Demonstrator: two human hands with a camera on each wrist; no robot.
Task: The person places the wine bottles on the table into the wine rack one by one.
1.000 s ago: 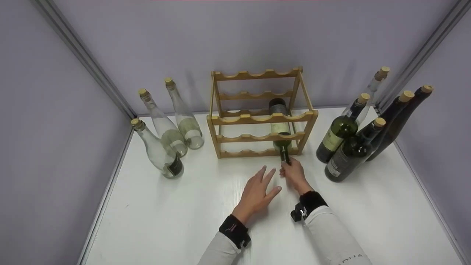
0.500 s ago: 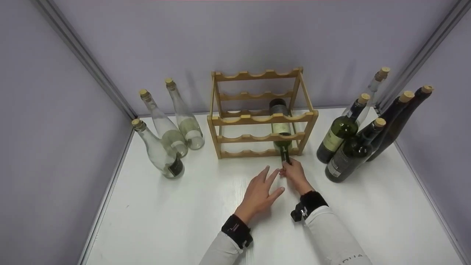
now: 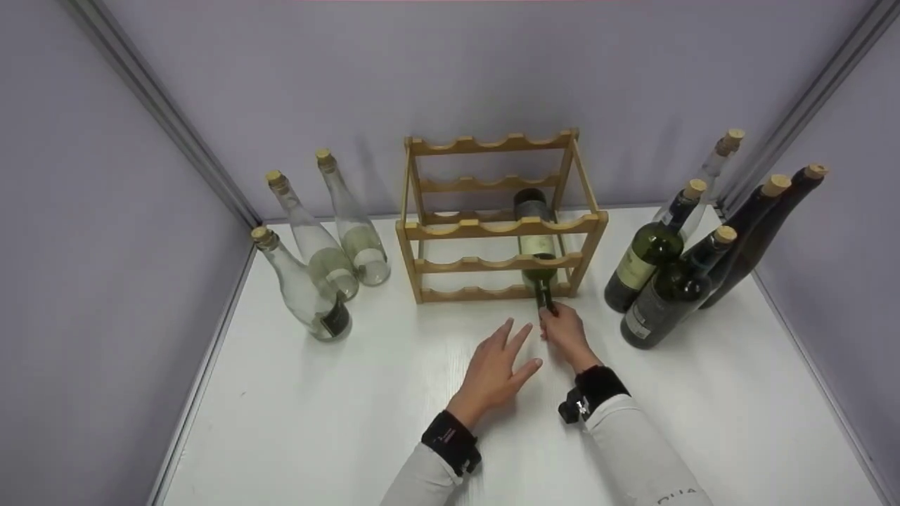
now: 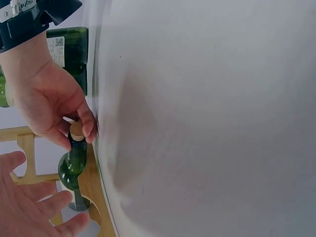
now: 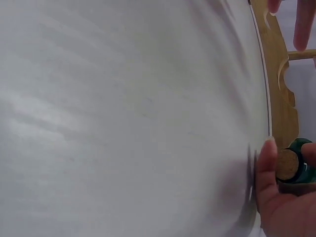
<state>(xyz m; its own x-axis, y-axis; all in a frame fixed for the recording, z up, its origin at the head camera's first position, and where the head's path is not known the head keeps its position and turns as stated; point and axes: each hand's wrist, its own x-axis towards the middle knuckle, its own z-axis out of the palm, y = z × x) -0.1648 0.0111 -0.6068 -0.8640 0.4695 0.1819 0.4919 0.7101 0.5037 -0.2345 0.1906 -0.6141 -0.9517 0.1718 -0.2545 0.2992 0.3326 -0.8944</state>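
Observation:
A green wine bottle (image 3: 538, 242) lies in the bottom row of the wooden wine rack (image 3: 474, 230), at its right end. Its neck points out of the front towards me. My right hand (image 3: 564, 335) holds the neck between thumb and fingers. The left wrist view shows the cork (image 4: 77, 131) between those fingertips, and in the right wrist view the fingers flank the cork close over the white tabletop. My left hand (image 3: 490, 369) hovers to the left of it with fingers spread, holding nothing.
Three clear corked bottles, including one with a dark label (image 3: 309, 299), stand left of the rack. Several corked bottles stand at the right, among them a dark bottle (image 3: 668, 295) and a green bottle (image 3: 645, 261). Grey walls (image 3: 485, 63) enclose the white table (image 3: 316, 422).
My left hand has drifted slightly right, closer to the right hand. The right hand has shifted a little on the bottle's neck; the bottle lies as before.

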